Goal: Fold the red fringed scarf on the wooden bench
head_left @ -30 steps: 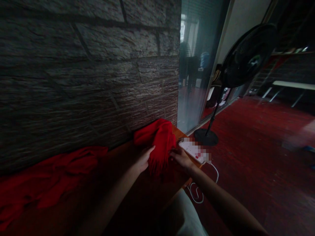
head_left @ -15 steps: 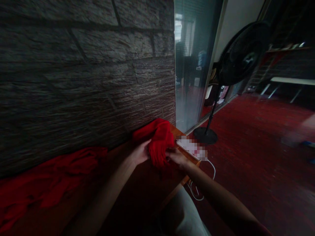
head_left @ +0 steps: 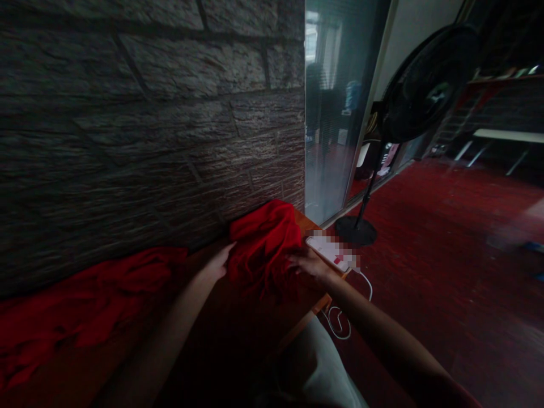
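A red fringed cloth (head_left: pixel 267 238), which looks like a scarf, lies loosely folded on the wooden table (head_left: pixel 204 323) against the stone wall. At its left edge is my left hand (head_left: pixel 218 263), thumb stretched out and apart from the fingers, which are partly lost in shadow. My right hand (head_left: pixel 309 264) rests at the cloth's right side with its fingers spread, their tips touching the fabric. The loose fringe hangs toward me between both hands. Farther left, a second heap of red cloth (head_left: pixel 102 294) lies crumpled along the wall.
A white flat device (head_left: pixel 329 252), partly pixelated, lies on the table's right edge, its white cable (head_left: pixel 340 326) hanging down. The rough stone wall (head_left: pixel 170 124) borders the far side. A black standing fan (head_left: pixel 425 90) stands on the red floor beyond, beside a glass panel (head_left: pixel 335 136).
My hands have moved apart, the left one going left. The bunched cloth between them has spread out wider and flatter on the table.
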### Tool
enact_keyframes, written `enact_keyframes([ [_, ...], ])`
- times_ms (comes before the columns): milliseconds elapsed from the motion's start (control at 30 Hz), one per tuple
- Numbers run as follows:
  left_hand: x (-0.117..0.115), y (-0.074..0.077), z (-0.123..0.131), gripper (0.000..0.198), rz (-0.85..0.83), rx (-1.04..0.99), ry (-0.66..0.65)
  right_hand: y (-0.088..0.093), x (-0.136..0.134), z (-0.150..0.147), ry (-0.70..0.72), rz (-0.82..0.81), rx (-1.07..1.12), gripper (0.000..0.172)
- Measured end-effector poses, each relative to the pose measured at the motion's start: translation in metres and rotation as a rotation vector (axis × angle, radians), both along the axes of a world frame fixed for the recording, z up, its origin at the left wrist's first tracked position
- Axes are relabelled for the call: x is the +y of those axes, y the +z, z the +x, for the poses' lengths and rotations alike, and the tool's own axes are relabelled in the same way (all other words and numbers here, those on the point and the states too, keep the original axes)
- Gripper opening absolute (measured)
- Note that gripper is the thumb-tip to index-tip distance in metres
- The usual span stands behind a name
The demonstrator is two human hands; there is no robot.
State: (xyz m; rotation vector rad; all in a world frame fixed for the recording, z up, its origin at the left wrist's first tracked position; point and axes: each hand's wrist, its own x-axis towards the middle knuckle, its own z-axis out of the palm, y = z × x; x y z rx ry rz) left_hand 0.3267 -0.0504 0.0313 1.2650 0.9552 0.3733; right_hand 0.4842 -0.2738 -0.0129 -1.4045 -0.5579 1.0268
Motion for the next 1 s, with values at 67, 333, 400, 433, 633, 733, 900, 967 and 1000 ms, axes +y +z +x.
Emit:
enact_keyframes([
  [67,0.002,-0.003,-0.004,0.012,0.314,0.083,0.069,-0.001,0.003,-0.001,-0.015,-0.025,-0.032,0.013],
  [333,-0.089,-0.01,-0.003,0.021,1.526,0.085,-0.338,-0.003,0.01,-0.002,-0.003,-0.09,-0.11,0.016],
  [400,-0.104,-0.016,0.001,0.024,1.656,0.199,-0.375,0.001,0.008,-0.003,-0.01,-0.059,-0.118,0.019],
  [433,-0.106,-0.018,0.003,0.024,1.687,0.259,-0.378,0.002,0.007,-0.004,-0.017,-0.049,-0.118,0.021],
  [633,-0.093,-0.003,0.011,0.019,1.67,0.283,-0.398,-0.005,0.009,-0.009,-0.051,-0.03,-0.072,0.028],
  [733,-0.102,0.012,0.016,0.019,1.706,0.235,-0.365,-0.011,0.014,-0.011,-0.038,0.048,-0.062,0.035],
  [900,-0.121,0.003,0.022,0.017,1.709,0.222,-0.546,-0.008,0.01,-0.01,0.038,0.075,-0.017,0.04],
  [967,-0.124,-0.006,0.021,0.019,1.681,0.202,-0.538,-0.004,0.006,-0.009,0.068,0.035,-0.005,0.038],
  [1000,-0.125,-0.009,0.021,0.021,1.667,0.196,-0.534,-0.003,0.005,-0.008,0.076,0.015,-0.003,0.037],
])
